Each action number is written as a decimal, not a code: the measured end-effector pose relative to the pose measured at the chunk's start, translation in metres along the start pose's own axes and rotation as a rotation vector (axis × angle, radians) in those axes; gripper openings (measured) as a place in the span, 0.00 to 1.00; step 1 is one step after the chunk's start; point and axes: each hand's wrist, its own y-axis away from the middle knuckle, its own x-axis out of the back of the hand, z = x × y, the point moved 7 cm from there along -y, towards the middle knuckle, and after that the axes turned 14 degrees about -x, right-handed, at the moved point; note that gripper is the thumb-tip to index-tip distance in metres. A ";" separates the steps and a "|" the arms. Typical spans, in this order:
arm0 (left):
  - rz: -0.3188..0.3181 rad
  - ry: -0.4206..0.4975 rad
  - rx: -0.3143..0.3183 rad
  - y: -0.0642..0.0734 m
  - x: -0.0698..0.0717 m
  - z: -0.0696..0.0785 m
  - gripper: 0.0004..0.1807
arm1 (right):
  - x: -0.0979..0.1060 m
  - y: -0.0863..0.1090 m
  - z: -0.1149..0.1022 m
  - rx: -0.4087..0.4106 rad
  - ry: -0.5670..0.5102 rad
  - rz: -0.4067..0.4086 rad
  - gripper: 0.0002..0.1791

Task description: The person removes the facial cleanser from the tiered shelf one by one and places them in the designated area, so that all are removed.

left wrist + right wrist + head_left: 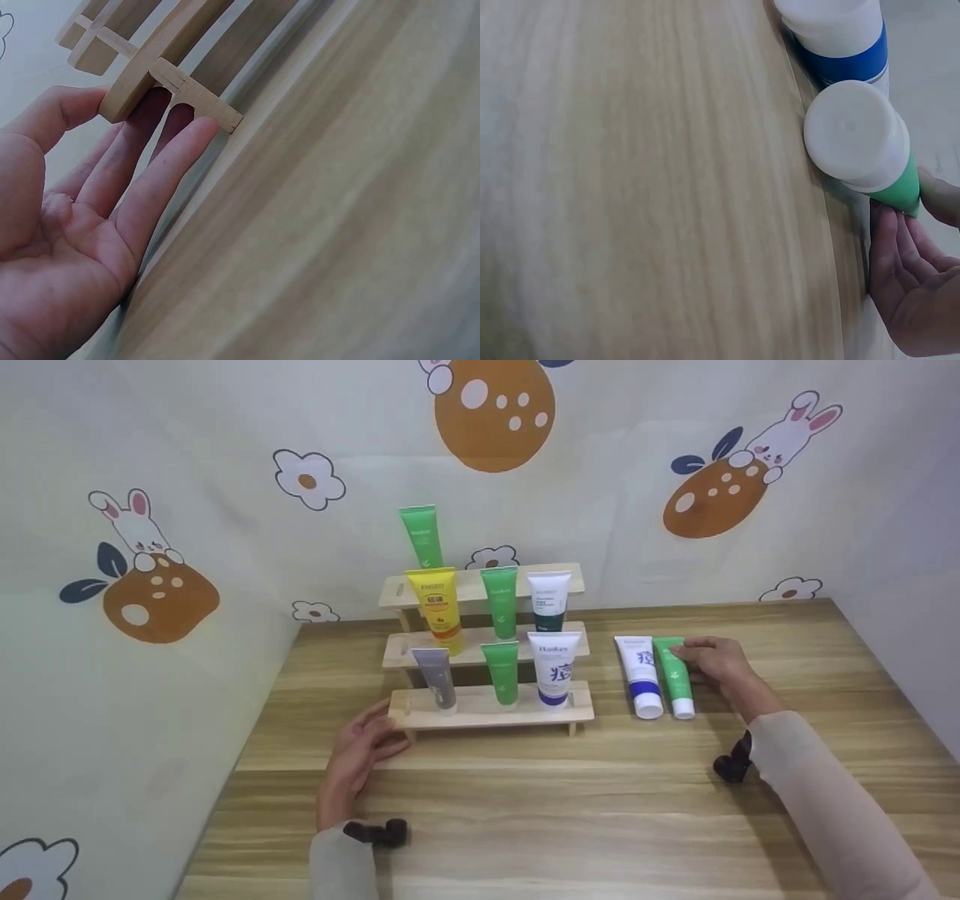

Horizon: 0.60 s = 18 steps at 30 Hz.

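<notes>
Right hand (pixel 716 660): pinches the green tube (pixel 678 679) near its upper end, thumb against fingers.
Tube position: right of frame centre, on the table (pixel 525 817), just left of this nearer hand.
Long axis: almost vertical in frame, cap downward.
Tube look: bright green, flat-ended, white-capped.
Left hand (pixel 358 748): grips the wooden rack (pixel 471 717), lower left corner.

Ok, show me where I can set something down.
Free: table in front of the rack, between the sleeves; top tier, right of its green tube. Crowded: lower tiers, and by the right hand, where two tubes lie.
</notes>
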 end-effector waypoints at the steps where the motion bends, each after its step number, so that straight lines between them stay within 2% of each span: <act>1: -0.002 0.001 0.000 0.000 0.000 0.000 0.29 | 0.000 0.000 0.000 -0.006 -0.005 0.001 0.40; 8: -0.006 0.008 -0.019 -0.001 0.000 0.000 0.28 | 0.000 0.001 -0.002 0.016 -0.002 -0.001 0.40; 13: -0.009 0.013 -0.030 -0.001 -0.001 0.000 0.28 | 0.000 0.003 -0.002 -0.019 -0.008 0.005 0.38; 18: -0.028 0.006 -0.013 -0.001 0.000 0.000 0.29 | 0.000 0.005 -0.003 -0.022 -0.010 0.014 0.36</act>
